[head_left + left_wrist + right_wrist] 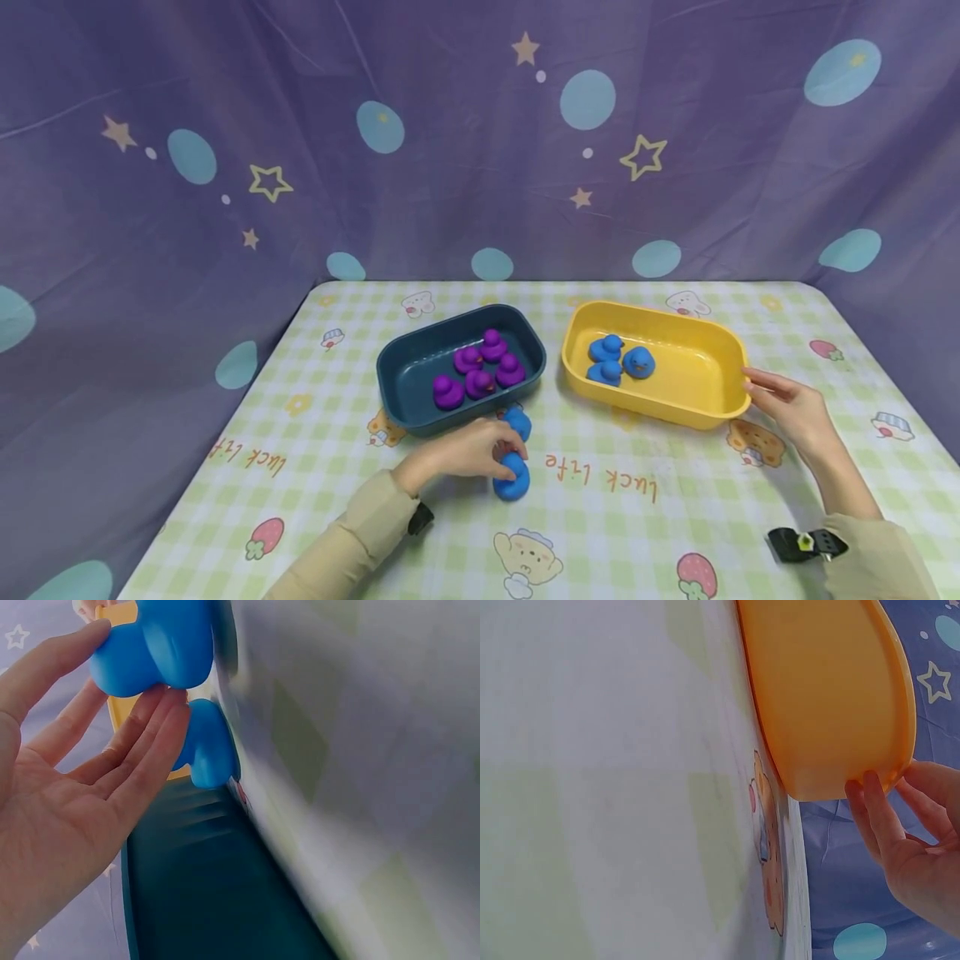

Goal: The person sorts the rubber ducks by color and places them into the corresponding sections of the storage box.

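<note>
My left hand (472, 450) pinches a blue rubber duck (512, 483) between thumb and fingers, low over the tablecloth. In the left wrist view the thumb lies on one side of this duck (154, 649), with fingertips below it. A second blue duck (517, 423) sits just beyond, beside the dark teal tray (405, 367), which holds several purple ducks (480, 383). At the right, my right hand (798, 412) grips the near right end of the yellow tray (697, 379). Its fingertips (871, 784) lie against the outer wall by the rim. Three blue ducks (639, 362) sit inside that tray.
A checked tablecloth (600, 533) with printed bears, strawberries and lettering covers the table. The two trays stand side by side with a narrow gap between them. Behind the table hangs a purple curtain (465, 183) with stars and pale blue ovals.
</note>
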The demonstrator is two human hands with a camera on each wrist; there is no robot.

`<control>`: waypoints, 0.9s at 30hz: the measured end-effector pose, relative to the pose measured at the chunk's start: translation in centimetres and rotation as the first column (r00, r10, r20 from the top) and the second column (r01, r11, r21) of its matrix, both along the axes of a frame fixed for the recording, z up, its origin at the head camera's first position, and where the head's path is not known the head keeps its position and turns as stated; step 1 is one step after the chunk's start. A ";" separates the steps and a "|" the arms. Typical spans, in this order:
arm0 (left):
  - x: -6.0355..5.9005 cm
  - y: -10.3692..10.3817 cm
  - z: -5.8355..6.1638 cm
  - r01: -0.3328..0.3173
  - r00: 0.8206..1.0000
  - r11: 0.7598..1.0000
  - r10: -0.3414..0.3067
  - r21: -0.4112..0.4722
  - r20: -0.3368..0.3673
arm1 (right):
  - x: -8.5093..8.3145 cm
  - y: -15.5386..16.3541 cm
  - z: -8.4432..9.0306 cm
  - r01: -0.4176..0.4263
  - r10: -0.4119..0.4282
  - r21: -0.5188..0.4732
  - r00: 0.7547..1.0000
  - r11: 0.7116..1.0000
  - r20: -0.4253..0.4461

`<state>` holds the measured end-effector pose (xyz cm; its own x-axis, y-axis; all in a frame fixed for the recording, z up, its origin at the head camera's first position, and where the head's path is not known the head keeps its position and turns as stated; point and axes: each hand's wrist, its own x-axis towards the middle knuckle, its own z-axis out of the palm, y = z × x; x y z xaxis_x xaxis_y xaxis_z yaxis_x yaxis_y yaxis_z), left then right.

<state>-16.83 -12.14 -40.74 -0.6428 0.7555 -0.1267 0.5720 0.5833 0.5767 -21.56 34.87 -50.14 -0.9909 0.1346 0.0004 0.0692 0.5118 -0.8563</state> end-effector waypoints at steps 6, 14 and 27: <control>-0.1 0.2 0.2 0.010 1.000 1.000 -0.010 0.021 -0.003 | 0.2 -0.1 0.2 0.005 -0.005 0.025 1.000 1.000 0.016; -0.4 0.7 0.4 -0.003 1.000 0.998 0.004 0.069 -0.002 | 0.5 -0.6 1.0 0.002 -0.001 -0.029 1.000 1.000 0.009; -0.9 1.8 1.4 -0.019 1.000 0.993 0.020 0.114 -0.012 | 1.2 -1.3 2.1 0.006 -0.006 -0.039 1.000 0.999 0.011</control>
